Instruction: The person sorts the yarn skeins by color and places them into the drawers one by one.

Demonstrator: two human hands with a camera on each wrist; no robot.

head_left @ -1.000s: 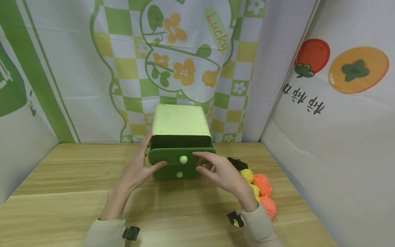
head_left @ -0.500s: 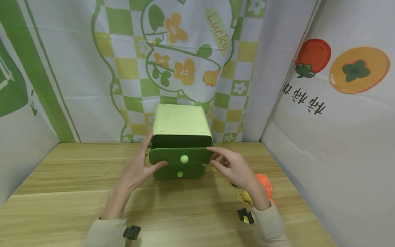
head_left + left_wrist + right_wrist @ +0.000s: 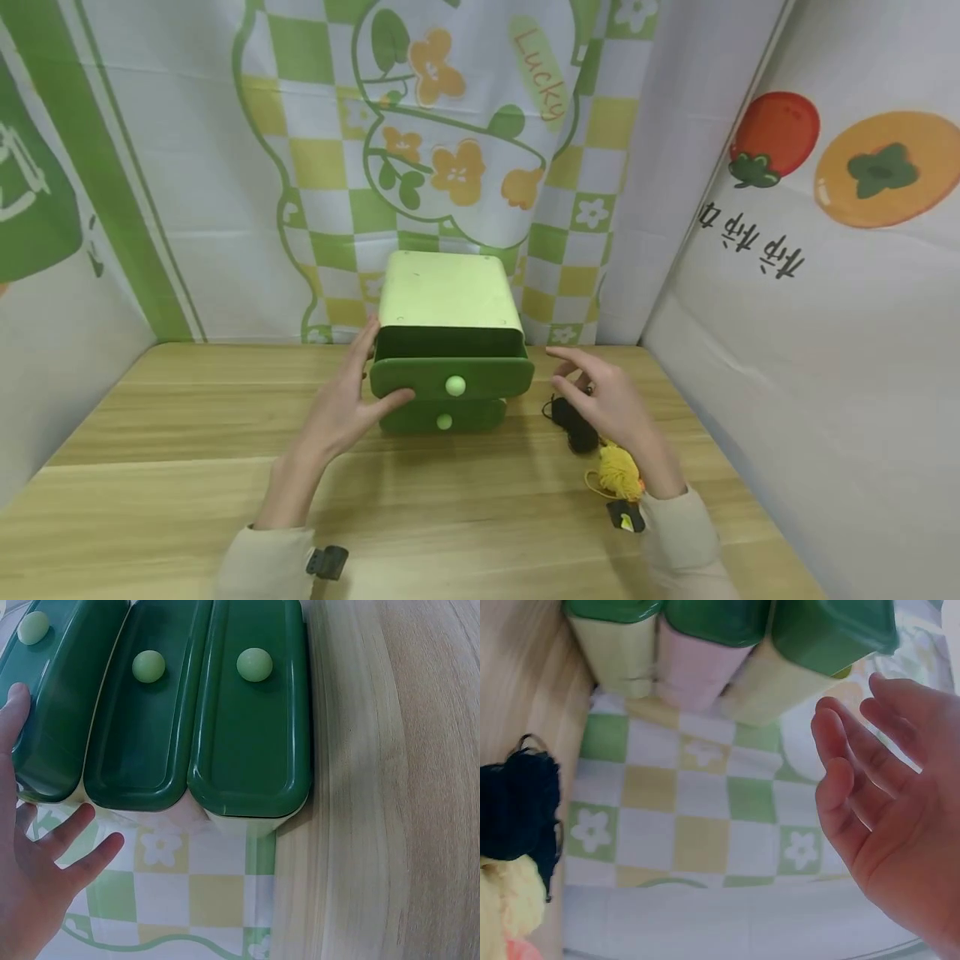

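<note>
A small cabinet with a pale green top [image 3: 450, 287] stands at the back of the table. Its dark green top drawer [image 3: 491, 377], fitted with a round light green knob [image 3: 455, 386], is pulled out part way. The lower drawer fronts sit further back. My left hand [image 3: 337, 412] is at the cabinet's left side, fingers along the side and thumb against the top drawer's front. In the left wrist view those fingers [image 3: 91, 859] are spread and fairly straight. To the right of the drawer, apart from it, hovers my right hand [image 3: 611, 404], loosely curved and holding nothing.
Black yarn [image 3: 576, 425] and a yellow yarn ball [image 3: 619, 471] lie on the table below my right hand; orange yarn [image 3: 521, 949] shows at the right wrist view's corner. Behind the cabinet hangs a checked cloth [image 3: 322, 167]. A white printed wall [image 3: 810, 350] bounds the right side.
My right hand has moved right, from in front of the top drawer to beyond its right end. The left hand stays at the cabinet, and the drawer remains pulled out. The head view has shifted slightly.
</note>
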